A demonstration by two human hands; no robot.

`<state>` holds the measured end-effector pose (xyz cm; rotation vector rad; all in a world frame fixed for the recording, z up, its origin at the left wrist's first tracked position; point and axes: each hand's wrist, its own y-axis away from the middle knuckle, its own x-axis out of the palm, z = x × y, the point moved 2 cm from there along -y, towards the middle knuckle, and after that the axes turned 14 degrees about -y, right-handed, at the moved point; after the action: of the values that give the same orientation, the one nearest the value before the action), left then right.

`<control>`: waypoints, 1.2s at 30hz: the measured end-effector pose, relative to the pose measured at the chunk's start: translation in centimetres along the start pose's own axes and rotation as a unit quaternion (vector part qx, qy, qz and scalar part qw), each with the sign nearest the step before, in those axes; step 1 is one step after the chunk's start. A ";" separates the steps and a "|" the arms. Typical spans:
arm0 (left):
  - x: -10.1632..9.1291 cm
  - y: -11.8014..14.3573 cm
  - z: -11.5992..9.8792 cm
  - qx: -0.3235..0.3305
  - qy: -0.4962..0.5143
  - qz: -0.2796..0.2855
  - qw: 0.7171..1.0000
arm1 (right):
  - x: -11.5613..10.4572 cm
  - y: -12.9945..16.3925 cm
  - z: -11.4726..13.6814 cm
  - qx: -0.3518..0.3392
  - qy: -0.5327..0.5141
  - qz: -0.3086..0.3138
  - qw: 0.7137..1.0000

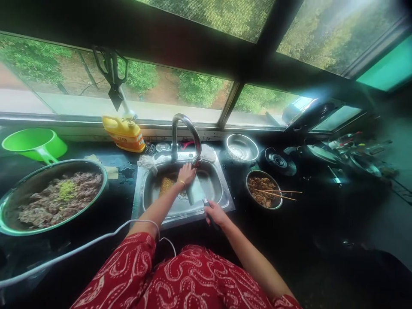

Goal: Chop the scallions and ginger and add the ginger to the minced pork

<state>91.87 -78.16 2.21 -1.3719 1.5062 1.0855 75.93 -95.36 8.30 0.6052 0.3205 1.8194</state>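
Right hand grips knife handle, blade over sink; left hand, arm extended, fingers loosely open, touches blade under tap.

Label on yellow jug, print too blurred to read

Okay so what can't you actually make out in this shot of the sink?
Head view, the only one:
- Knife: its handle is hidden inside the right hand.
- Left hand: its palm side is turned away, so contact with the blade is unclear.
- Water from the tap: too small and blurred to tell if running.
- Yellow bottle: label too small to read.
- Right counter items: dark, smeared by glare.
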 end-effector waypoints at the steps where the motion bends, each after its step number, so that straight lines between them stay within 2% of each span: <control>1: -0.1 -0.7 0.6 -0.035 0.000 0.008 0.999 | -0.1 0.1 -0.1 -0.001 0.001 0.006 1.000; 3: -0.1 -1.2 0.3 -0.055 0.001 0.007 0.998 | -0.3 -0.1 -0.1 -0.002 -0.002 0.000 1.000; 6: 0.7 0.1 -2.7 0.041 0.002 -0.021 0.999 | -0.5 -1.7 0.4 -0.005 -0.016 -0.042 0.999; 8: 1.7 2.0 -4.3 0.102 0.000 -0.010 0.995 | -0.6 -3.0 0.8 -0.005 -0.028 -0.070 0.997; 9: 2.3 3.1 -4.4 0.118 -0.002 0.002 0.993 | -0.7 -3.6 1.0 -0.004 -0.033 -0.079 0.996; 10: 2.7 4.0 -4.0 0.124 -0.007 0.015 0.992 | -0.7 -4.2 1.1 -0.004 -0.035 -0.084 0.996; 12: 3.1 5.7 -1.8 0.099 -0.024 0.047 0.994 | -1.0 -5.0 1.1 -0.006 -0.021 -0.086 0.996; 14: 2.6 6.7 1.5 0.020 -0.056 0.077 0.995 | -1.5 -5.5 1.1 -0.022 0.054 -0.089 0.994; 15: 2.0 7.0 3.0 -0.025 -0.075 0.078 0.994 | -1.8 -5.5 1.3 -0.044 0.128 -0.089 0.987; 16: 1.2 7.3 4.1 -0.056 -0.092 0.062 0.992 | -2.2 -5.5 1.5 -0.074 0.224 -0.084 0.968; 17: 0.4 7.4 4.7 -0.065 -0.107 0.029 0.992 | -2.5 -5.4 1.8 -0.108 0.333 -0.074 0.934; 18: -0.4 7.5 4.6 -0.046 -0.116 -0.007 0.992 | -2.8 -5.3 2.1 -0.138 0.439 -0.060 0.886; 20: -1.2 7.8 3.0 0.056 -0.118 -0.041 0.991 | -3.2 -4.9 2.8 -0.172 0.600 -0.027 0.781; 21: -1.2 8.0 1.7 0.122 -0.112 -0.026 0.986 | -3.3 -4.7 3.1 -0.176 0.648 -0.013 0.741; 23: -0.5 8.3 -1.1 0.227 -0.095 0.035 0.969 | -3.3 -4.3 3.8 -0.183 0.696 0.007 0.694; 26: 0.7 7.7 -3.6 0.277 -0.065 0.082 0.955 | -3.4 -3.6 4.6 -0.195 0.718 0.011 0.668; 29: 1.1 6.2 -3.6 0.286 -0.036 0.069 0.955 | -4.4 -2.3 5.2 -0.201 0.719 -0.010 0.665; 32: 1.2 4.7 -1.0 0.250 -0.025 0.057 0.966 | -6.0 -0.2 5.1 -0.208 0.724 -0.031 0.657; 36: 1.9 3.5 4.7 0.095 -0.006 0.086 0.992 | -8.3 2.8 3.8 -0.199 0.725 -0.081 0.654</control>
<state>88.31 -74.10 -0.71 -1.1189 1.6964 1.0228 77.72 -104.37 10.81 -1.3139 0.9301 1.7179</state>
